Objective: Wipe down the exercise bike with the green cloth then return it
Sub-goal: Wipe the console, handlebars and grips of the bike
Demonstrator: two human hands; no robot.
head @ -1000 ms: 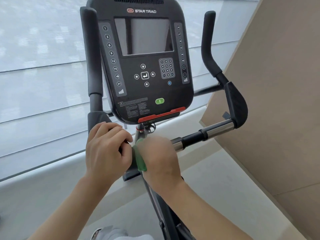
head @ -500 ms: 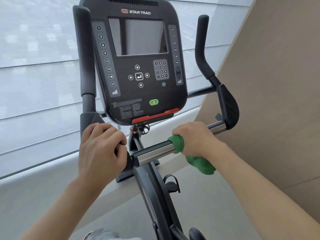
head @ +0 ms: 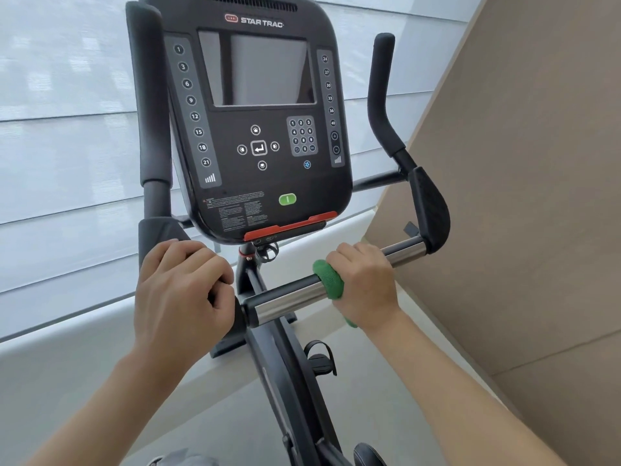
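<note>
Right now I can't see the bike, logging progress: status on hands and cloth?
Left hand gripping left handlebar. Right hand holds green cloth wrapped round chrome bar. Nothing in the way.

The green cloth (head: 329, 280) shows only as a band beside the right hand (head: 364, 284) and a scrap below the wrist; the rest lies under the palm. The left hand (head: 181, 290) covers the grip it holds. The console (head: 258, 129) is cut off at the top edge, and its warning text is too small to read. The pedal (head: 321, 359) appears partly hidden by the frame.
</note>
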